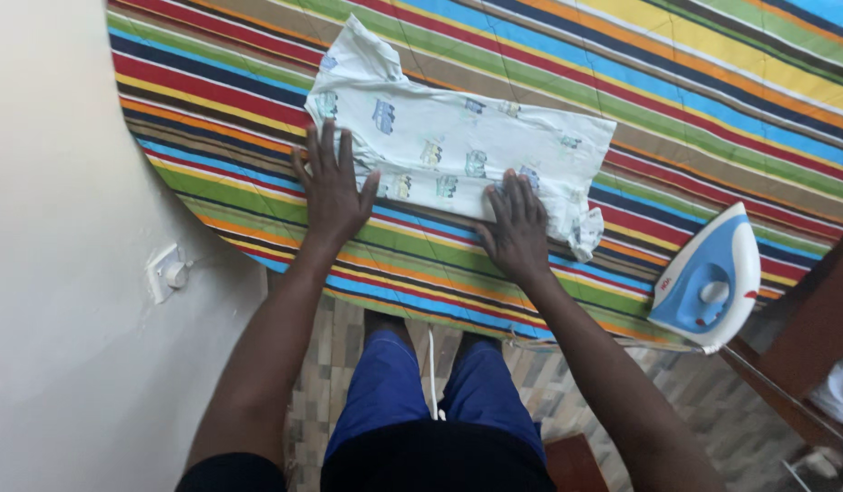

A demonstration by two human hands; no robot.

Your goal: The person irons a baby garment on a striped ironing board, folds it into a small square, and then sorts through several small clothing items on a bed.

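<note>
A striped cloth (pixel 676 100) in many colours covers the ironing surface, and a pale printed child's garment (pixel 458 150) lies spread flat near its front edge. The left hand (pixel 333 187) presses flat on the garment's left part, fingers splayed wide, gripping nothing. The right hand (pixel 515 226) lies palm-down on its lower hem, fingers straight and together. A blue-and-white iron (pixel 706 281) rests at the cloth's right edge, well apart from both hands.

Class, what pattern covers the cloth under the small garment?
Multicoloured stripes cover the cloth: red, blue, green, yellow, brown. The head view shows it best.
</note>
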